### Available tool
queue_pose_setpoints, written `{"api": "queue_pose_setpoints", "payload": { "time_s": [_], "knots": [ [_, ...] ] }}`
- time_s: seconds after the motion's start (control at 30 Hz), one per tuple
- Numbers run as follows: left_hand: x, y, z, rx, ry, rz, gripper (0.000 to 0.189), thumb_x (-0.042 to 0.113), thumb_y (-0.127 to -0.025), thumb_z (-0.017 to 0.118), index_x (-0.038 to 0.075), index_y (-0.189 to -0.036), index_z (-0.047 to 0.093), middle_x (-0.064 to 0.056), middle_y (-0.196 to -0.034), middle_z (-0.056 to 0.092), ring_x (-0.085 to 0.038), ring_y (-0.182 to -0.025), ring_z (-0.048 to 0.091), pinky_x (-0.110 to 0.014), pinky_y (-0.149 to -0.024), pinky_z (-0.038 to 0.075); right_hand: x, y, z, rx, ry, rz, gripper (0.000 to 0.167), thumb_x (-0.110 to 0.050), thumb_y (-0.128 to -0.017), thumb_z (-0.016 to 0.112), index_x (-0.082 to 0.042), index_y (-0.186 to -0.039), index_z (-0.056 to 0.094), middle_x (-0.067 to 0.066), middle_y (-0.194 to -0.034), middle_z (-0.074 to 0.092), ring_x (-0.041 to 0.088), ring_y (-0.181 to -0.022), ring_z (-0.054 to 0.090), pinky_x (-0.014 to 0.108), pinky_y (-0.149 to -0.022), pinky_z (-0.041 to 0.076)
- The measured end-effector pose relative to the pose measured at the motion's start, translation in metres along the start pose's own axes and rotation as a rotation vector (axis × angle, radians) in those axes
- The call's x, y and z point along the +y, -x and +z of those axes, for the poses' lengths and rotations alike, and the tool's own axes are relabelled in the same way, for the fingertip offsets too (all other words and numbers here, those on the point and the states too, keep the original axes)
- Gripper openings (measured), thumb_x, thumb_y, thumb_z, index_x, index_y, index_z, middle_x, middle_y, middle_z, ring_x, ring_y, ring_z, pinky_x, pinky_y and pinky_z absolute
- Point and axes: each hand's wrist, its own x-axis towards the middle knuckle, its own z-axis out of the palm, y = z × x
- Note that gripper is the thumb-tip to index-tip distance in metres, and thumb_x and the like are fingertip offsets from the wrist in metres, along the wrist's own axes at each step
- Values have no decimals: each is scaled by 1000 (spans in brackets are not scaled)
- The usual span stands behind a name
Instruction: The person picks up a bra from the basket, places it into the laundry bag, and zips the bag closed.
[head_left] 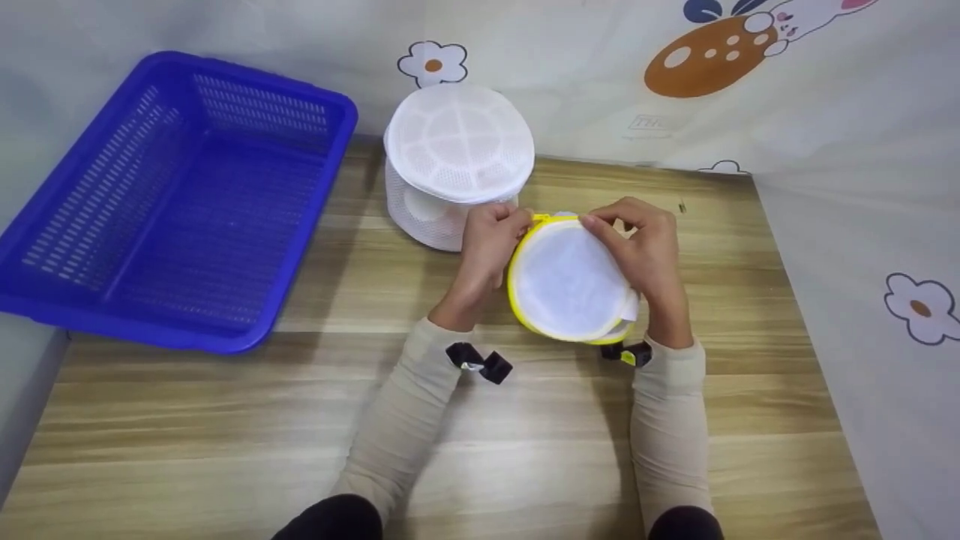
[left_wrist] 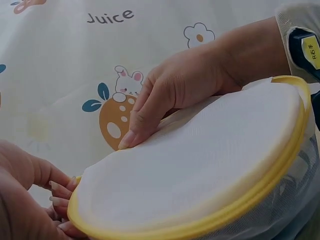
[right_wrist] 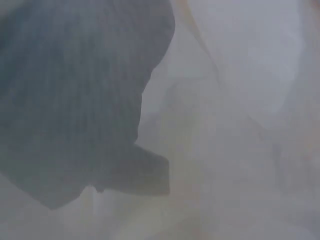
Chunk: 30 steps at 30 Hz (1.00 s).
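A round mesh laundry bag (head_left: 571, 281) with a white lid and a yellow zip edge (left_wrist: 235, 220) is held up between the two hands, its lid facing the head camera. My left hand (head_left: 489, 244) pinches the yellow edge at the lid's upper left. Farther right along the same rim, my right hand (head_left: 651, 244) grips the edge between thumb and fingers. The left wrist view shows see-through mesh below the lid. Pale, blurred fabric (right_wrist: 240, 140) fills the right wrist view, beside a dark grey shape.
Just behind the left hand stands a white cylindrical mesh laundry bag (head_left: 461, 142). A large blue plastic basket (head_left: 300, 259) is at the left of the wooden table (head_left: 225, 427). A printed sheet (head_left: 570, 97) with flowers and a rabbit covers the back and right side.
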Motion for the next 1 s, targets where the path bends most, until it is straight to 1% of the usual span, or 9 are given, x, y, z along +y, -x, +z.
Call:
{"api": "queue_pose_setpoints", "payload": {
  "time_s": [0.13,0.2,0.33,0.4,0.53,0.63,0.8,0.9,1.0],
  "knots": [
    [1,0,-1,-1,51,-4,29,-4,-83,57,3,-55,52,0,-52,38,-10,-47,36,-20,-44,30,7,0,-3,47,-6,58,7,0,-83,72,6,-80,73,15,-73,66,9,-67,52,21,-61,35],
    [1,0,-2,-9,105,-13,27,-6,-83,54,1,-56,52,-1,-52,37,-10,-46,32,-19,-43,27,16,1,-4,80,-7,101,8,-1,-83,71,6,-81,73,15,-73,66,7,-62,50,18,-55,35],
    [2,-1,-3,-30,177,-30,25,-9,-83,51,-2,-59,50,-2,-52,35,-11,-45,29,-18,-41,24,38,1,-7,139,3,178,9,-8,-84,73,1,-82,75,10,-71,65,4,-49,45,15,-42,34],
    [2,-1,-4,-18,181,-33,24,-9,-82,52,-2,-59,51,-1,-52,36,-10,-45,29,-18,-40,24,43,1,-9,145,12,206,12,-13,-84,73,-2,-82,76,8,-71,65,5,-46,45,15,-40,37],
    [3,-2,-4,19,179,-34,24,-9,-82,52,-2,-59,52,-1,-52,37,-8,-45,30,-18,-40,24,46,1,-12,123,35,251,18,-21,-85,73,-4,-84,77,8,-72,66,9,-54,53,17,-44,43],
    [4,-2,-4,20,159,-27,24,-9,-82,52,-2,-59,52,-2,-52,37,-8,-45,31,-18,-41,25,46,1,-13,67,68,229,15,-19,-87,71,-5,-87,77,7,-77,68,11,-64,57,17,-47,41],
    [5,-2,-5,27,113,-4,23,-7,-82,54,-1,-59,55,-2,-54,40,-10,-49,35,-20,-45,28,44,0,-9,-64,73,86,14,-11,-88,70,-9,-101,75,4,-87,70,12,-77,56,26,-59,34],
    [4,-2,-5,36,78,5,22,-7,-81,56,-1,-60,58,-1,-55,43,-11,-51,39,-21,-48,33,35,0,-7,-98,55,25,12,-8,-85,73,-6,-96,76,7,-86,69,13,-77,54,30,-64,33],
    [4,-1,-4,27,27,1,21,-6,-81,57,0,-60,59,-1,-56,45,-12,-53,45,-21,-50,38,17,0,-8,-111,39,5,6,-5,-83,74,0,-85,75,11,-80,68,14,-73,52,29,-64,34]
  ]
}}
